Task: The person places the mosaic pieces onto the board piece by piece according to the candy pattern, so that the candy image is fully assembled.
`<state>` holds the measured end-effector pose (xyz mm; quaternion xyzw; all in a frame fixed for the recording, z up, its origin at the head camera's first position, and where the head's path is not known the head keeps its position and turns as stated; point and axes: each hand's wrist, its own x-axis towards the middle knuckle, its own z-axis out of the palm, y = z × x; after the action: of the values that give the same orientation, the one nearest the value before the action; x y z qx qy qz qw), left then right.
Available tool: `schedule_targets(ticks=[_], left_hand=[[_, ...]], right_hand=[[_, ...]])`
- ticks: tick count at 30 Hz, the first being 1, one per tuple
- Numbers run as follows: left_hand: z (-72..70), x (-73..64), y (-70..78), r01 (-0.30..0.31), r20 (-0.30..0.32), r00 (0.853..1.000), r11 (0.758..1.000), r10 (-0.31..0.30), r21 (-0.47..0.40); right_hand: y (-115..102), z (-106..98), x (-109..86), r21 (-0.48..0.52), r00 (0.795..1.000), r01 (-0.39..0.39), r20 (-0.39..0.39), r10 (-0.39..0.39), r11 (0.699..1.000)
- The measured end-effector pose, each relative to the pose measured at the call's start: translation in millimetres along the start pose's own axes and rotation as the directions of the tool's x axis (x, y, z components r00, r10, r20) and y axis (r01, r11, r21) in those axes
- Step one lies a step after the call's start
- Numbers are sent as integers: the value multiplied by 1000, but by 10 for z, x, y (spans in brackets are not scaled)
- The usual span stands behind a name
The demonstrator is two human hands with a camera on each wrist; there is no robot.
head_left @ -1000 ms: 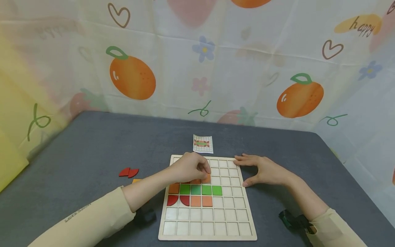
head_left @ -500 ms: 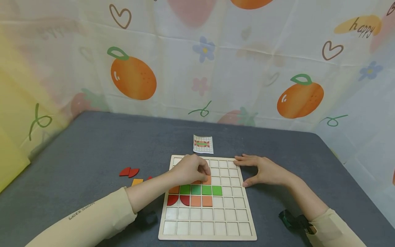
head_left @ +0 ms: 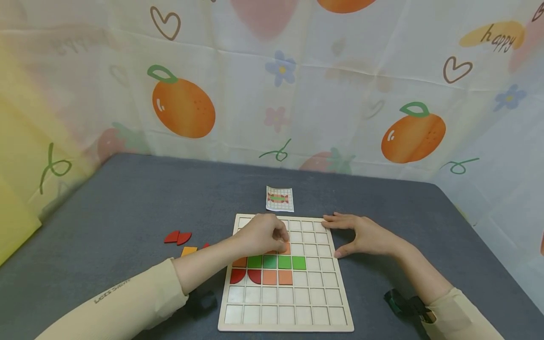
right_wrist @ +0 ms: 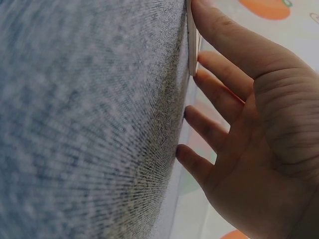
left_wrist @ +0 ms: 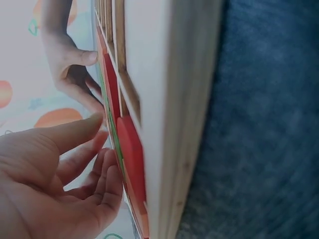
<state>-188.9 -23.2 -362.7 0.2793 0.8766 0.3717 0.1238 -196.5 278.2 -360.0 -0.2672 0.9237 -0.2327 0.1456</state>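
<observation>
A light wooden grid board (head_left: 285, 327) lies on the table with colored tiles in its cells. My left hand (head_left: 260, 234) reaches over the upper part, thumb and bent fingers on an orange square tile (head_left: 288, 249) in the third row. Below that run green tiles (head_left: 284, 262), then red quarter-round tiles (head_left: 238, 276) and salmon squares (head_left: 269, 277). In the left wrist view, the thumb and index tips of the left hand (left_wrist: 60, 184) come close together at the board's face; the tile is hidden there. Relaxed fingers of my right hand (head_left: 369, 235) rest along the right edge.
A small card (head_left: 279, 199) with a candy-like grid picture lies behind the board. Left of the board are loose red quarter-round pieces (head_left: 183, 238) and a yellow-orange tile (head_left: 189, 250), partly behind the left arm. A patterned curtain (head_left: 238, 108) hangs behind the table.
The left hand has dipped slightly at the orange tile, its fingers staying on it. As the forearm shifted, more of the loose yellow-orange tile came into view. The right hand stays put.
</observation>
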Motion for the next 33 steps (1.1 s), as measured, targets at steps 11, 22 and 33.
schedule_targets(ticks=[11, 22, 33], left_hand=[[-291, -78, 2, 0, -26, 1000, 999, -1, -46], [-702, -302, -165, 19, -16, 1000, 999, -19, -31], [-1101, -620, -668, 105, 21, 994, 994, -106, 27]], right_hand=[[2, 9, 6, 1, 1000, -4, 1, 4, 1000], [21, 14, 18, 5, 1000, -8, -1, 8, 1000], [29, 10, 13, 1, 1000, -10, -3, 10, 1000]])
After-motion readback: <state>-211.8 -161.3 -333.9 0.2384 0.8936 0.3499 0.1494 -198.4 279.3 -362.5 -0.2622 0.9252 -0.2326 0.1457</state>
